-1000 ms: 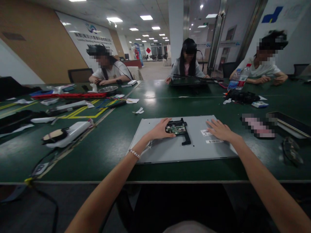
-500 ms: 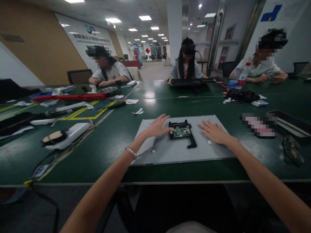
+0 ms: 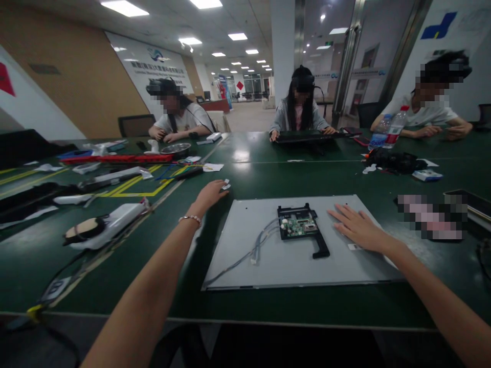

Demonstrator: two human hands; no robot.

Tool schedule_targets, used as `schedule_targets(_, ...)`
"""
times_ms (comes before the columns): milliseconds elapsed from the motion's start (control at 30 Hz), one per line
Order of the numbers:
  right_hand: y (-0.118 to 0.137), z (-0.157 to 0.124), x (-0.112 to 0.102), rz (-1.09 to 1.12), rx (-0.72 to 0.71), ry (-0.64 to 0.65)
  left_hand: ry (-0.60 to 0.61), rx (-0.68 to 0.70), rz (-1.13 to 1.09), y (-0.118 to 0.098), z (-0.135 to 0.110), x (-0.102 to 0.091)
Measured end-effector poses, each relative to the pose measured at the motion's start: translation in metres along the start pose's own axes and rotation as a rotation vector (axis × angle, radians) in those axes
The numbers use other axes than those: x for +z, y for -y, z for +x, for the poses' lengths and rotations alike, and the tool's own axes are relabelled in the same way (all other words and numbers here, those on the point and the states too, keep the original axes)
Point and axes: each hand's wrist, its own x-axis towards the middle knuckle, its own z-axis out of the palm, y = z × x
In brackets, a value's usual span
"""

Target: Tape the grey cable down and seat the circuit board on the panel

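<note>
1. Your right hand [image 3: 358, 230] rests palm-down on the right part of the pale panel [image 3: 245, 240], fingers spread, gripping nothing; part of a label [image 3: 354, 247] shows just beside it.
2. Your left hand [image 3: 210, 197] is off the panel, beyond its far left corner, fingers partly bent at the small white paper scraps [image 3: 226, 183]. You may be pinching one or merely touching it — I cannot tell which.
3. The panel lies flat before you on the green table [image 3: 268, 179]. Near its middle sits the circuit board [image 3: 301, 225] in a black frame [image 3: 323, 244]; grey wires [image 3: 258, 242] run from the board toward the panel's near left corner.
4. The step in hand looks like dealing with the scraps — picking up or shifting them — while your right hand steadies the panel.
5. Next, I judge, your left fingertips need a sure pinch on the thin paper. If you then bring that hand back over the panel, keep it clear of the wires, which could snag.
</note>
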Motion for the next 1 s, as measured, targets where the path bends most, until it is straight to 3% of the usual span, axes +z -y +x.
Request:
schedule_targets(100,-0.002,0.001,0.003,0.008,-0.001,0.006,0.070,-0.027,0.117,0.001,0.008,0.009)
schedule_targets(200,-0.002,0.001,0.003,0.019,-0.005,0.007,0.050,-0.109,0.196,-0.002,0.015,0.017)
schedule_targets(367,-0.002,0.000,0.003,0.029,0.007,-0.007,0.057,-0.087,0.318,-0.003,0.024,0.025)
schedule_targets(700,0.000,0.000,0.000,0.034,0.032,0.006,0.219,0.037,0.241,0.016,0.036,0.012)
schedule_targets(1000,0.003,-0.001,-0.004,0.030,0.029,0.007,0.159,0.047,0.481,0.002,0.030,0.014)
